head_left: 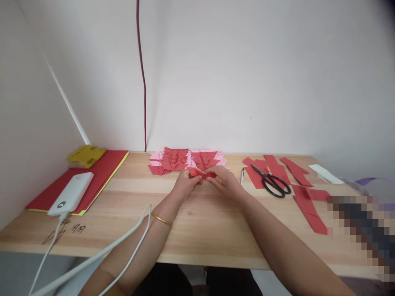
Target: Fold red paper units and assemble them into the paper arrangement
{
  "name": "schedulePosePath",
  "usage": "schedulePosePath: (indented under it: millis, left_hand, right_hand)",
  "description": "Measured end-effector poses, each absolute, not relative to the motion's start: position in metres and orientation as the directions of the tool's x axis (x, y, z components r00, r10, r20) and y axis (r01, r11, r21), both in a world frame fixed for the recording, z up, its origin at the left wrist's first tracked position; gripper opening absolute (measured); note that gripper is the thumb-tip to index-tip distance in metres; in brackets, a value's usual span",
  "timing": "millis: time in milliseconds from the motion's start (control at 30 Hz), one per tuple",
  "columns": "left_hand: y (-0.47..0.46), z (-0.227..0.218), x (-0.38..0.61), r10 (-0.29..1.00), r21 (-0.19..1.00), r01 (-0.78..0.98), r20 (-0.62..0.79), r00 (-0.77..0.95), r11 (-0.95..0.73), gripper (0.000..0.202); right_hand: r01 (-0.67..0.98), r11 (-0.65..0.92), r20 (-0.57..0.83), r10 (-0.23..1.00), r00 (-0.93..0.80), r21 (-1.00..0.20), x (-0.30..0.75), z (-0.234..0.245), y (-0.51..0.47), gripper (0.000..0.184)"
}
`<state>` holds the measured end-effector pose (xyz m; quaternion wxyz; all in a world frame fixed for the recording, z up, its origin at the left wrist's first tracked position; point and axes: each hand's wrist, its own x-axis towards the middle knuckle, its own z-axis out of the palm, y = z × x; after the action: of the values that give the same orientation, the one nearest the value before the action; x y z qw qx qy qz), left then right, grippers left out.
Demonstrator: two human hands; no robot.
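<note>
Between my two hands is a small piece of folded red paper (197, 172), held above the middle of the table. My left hand (187, 183) pinches its left end, with a gold bangle (162, 219) on that wrist. The fingers of my right hand (225, 181) are closed on its right end. Just beyond my hands, against the wall, lie rows of folded red paper pieces (175, 159) and pink paper pieces (156, 156) with pointed tips. My fingers cover part of the paper that I hold.
Black-handled scissors (273, 183) rest on red paper strips (277, 170) at the right, beside a pen (242, 176). A white power bank (72, 193) with a cable and a yellow packet (87, 156) sit on red sheets (106, 176) at the left. White cable (123, 238) crosses my left forearm.
</note>
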<state>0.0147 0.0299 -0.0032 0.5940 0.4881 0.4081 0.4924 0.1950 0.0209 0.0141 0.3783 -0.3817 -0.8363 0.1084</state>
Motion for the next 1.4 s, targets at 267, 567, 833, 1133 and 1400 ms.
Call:
schedulePosePath:
  millis: [267, 567, 833, 1133, 1400]
  left_hand:
    - [0.026, 0.002, 0.015, 0.972, 0.995, -0.097, -0.007, 0.235, 0.031, 0.017]
    - [0.026, 0.001, 0.016, 0.960, 0.958, -0.256, -0.056, 0.273, 0.128, 0.028]
    - [0.025, 0.003, 0.015, 0.954, 0.902, -0.371, -0.124, 0.273, 0.223, 0.030]
    - [0.030, -0.002, 0.014, 0.987, 0.949, -0.300, -0.046, 0.157, 0.092, 0.024]
    - [0.029, -0.005, 0.013, 0.990, 0.994, -0.001, 0.106, 0.088, -0.107, 0.029]
  right_hand:
    - [0.523, 0.611, 0.460, 0.791, -0.402, -0.594, 0.198, 0.003, 0.023, 0.017]
    - [0.496, 0.380, 0.255, 0.919, -0.302, -0.781, 0.198, -0.001, 0.025, 0.024]
    - [0.435, 0.309, 0.190, 0.936, -0.296, -0.845, 0.199, 0.004, 0.026, 0.029]
    - [0.496, 0.328, 0.170, 0.926, -0.337, -0.804, 0.206, 0.002, 0.027, 0.027]
    - [0.552, 0.489, 0.364, 0.872, -0.326, -0.676, 0.210, 0.000, 0.033, 0.023]
